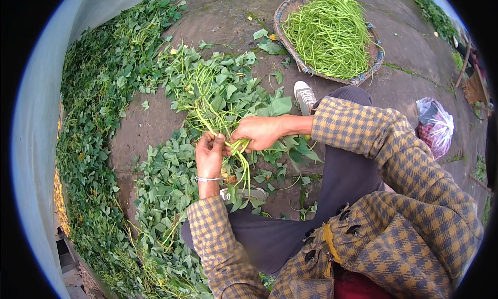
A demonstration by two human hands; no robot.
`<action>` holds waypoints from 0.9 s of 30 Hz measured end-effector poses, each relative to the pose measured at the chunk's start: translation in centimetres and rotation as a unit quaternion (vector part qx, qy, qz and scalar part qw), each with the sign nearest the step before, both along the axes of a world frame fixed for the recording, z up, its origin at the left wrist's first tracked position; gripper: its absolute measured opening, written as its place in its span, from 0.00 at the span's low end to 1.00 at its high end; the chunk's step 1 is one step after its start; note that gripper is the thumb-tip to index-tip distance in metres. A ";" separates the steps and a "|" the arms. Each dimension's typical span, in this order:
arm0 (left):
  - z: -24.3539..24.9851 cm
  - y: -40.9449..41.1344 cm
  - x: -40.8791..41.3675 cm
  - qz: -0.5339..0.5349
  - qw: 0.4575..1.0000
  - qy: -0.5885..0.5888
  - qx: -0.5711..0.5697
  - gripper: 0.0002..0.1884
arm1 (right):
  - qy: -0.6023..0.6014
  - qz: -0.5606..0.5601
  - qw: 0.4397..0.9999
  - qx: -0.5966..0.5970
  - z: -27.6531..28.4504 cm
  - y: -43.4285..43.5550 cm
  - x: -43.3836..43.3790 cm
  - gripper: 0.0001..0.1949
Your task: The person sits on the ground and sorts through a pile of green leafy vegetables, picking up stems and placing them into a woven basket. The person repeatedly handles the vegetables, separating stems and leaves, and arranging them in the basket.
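Observation:
My left hand point(210, 153), with a metal bangle point(209, 179) on its wrist, pinches a green leaf stalk between thumb and forefinger. Close beside it, my right hand point(258, 132) is closed around a small bunch of green stalks point(244, 163), whose ends hang down below the fist. Its fingertips are partly hidden behind the hand. Under and beyond both hands spreads a heap of leafy green vines point(218, 85), perhaps sweet potato, with bare stalks showing among the leaves.
A shallow woven basket point(290, 46) with a blue-bound rim holds a pile of stripped stalks point(328, 34) at the upper right. A tied plastic bag point(435, 128) sits at right on the paving point(404, 77). More vines point(89, 155) line the left. My shoe point(304, 94) stands near the basket.

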State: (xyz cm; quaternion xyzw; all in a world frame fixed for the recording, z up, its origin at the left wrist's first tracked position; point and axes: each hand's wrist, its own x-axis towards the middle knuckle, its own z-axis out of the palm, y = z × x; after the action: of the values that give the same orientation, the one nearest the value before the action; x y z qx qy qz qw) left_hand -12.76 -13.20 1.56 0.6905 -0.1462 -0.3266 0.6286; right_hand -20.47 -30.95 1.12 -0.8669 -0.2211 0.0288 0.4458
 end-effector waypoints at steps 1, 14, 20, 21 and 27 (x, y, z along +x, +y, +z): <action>0.0 0.0 0.0 -0.006 1.000 0.018 -0.010 0.06 | 0.038 0.015 0.998 0.042 -0.2 -0.1 0.1 0.06; 1.6 0.2 0.0 0.009 0.993 0.103 -0.062 0.07 | 0.245 0.038 0.932 0.264 0.8 -0.2 -0.1 0.11; 0.7 -0.3 0.0 0.052 0.997 0.047 -0.022 0.07 | 0.054 -0.081 0.991 0.089 -0.1 -0.1 -0.1 0.09; 0.6 -0.3 0.0 0.054 0.998 0.027 -0.013 0.08 | 0.028 -0.088 0.994 0.052 0.3 0.2 -0.1 0.09; 0.6 -0.9 -0.4 0.044 0.999 0.007 -0.009 0.08 | 0.018 -0.118 0.991 0.064 -0.3 0.5 -0.3 0.11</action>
State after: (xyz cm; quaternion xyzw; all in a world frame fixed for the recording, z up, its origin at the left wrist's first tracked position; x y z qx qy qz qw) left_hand -13.18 -14.09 2.15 0.6883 -0.1143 -0.3025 0.6494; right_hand -20.79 -30.43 0.80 -0.8561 -0.1107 -0.0225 0.5043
